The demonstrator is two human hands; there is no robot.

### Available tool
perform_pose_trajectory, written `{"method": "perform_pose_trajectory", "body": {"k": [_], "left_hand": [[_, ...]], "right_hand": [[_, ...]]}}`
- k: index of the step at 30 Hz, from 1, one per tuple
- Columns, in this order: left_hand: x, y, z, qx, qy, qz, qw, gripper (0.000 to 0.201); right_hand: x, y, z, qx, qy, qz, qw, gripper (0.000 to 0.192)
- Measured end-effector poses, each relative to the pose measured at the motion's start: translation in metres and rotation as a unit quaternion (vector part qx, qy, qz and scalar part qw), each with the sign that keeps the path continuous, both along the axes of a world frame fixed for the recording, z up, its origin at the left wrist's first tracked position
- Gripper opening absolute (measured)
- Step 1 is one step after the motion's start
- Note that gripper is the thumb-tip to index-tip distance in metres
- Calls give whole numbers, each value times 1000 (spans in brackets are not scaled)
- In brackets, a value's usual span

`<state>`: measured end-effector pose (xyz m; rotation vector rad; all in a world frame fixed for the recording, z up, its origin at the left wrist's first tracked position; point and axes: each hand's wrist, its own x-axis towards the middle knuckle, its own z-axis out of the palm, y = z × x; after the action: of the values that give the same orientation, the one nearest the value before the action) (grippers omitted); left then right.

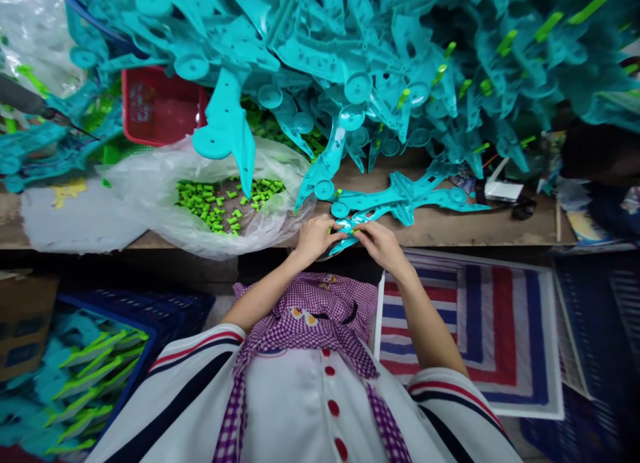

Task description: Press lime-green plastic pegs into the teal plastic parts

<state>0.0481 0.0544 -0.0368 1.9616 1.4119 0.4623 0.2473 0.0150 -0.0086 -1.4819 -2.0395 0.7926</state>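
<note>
**Clipping green bits onto the teal parts**

Going left to right: the open bag of green clips (pixel 220 206) sits on the bench just left of the hands, so refills are close. Best bet is bracing the teal plastic piece (pixel 350 233) against the bench edge and pushing the clip in square. Left hand (pixel 315 236) is curled, fingers closed on the piece. Right hand (pixel 383 243) looks pinched on a small green clip against it, though it's tiny, hard to be sure. Big teal pile (pixel 380 69) behind.
</note>
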Motion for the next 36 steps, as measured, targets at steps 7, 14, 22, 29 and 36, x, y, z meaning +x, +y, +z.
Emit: {"method": "perform_pose_trajectory", "body": {"k": [7, 14, 22, 29, 36], "left_hand": [[0, -2, 0, 0, 4, -10, 1000, 30], [-1, 0, 0, 14, 45, -42, 998, 33], [0, 1, 3, 21, 53, -54, 997, 30], [-12, 4, 15, -109, -208, 7, 972, 20], [14, -2, 68, -398, -596, 273, 641, 19]], "right_hand": [[4, -1, -5, 64, -97, 86, 989, 31], [1, 3, -13, 139, -157, 99, 973, 31], [1, 1, -24, 184, -178, 77, 963, 32], [-3, 2, -34, 141, -62, 36, 987, 34], [-35, 2, 6, 148, 96, -84, 981, 41]]}}
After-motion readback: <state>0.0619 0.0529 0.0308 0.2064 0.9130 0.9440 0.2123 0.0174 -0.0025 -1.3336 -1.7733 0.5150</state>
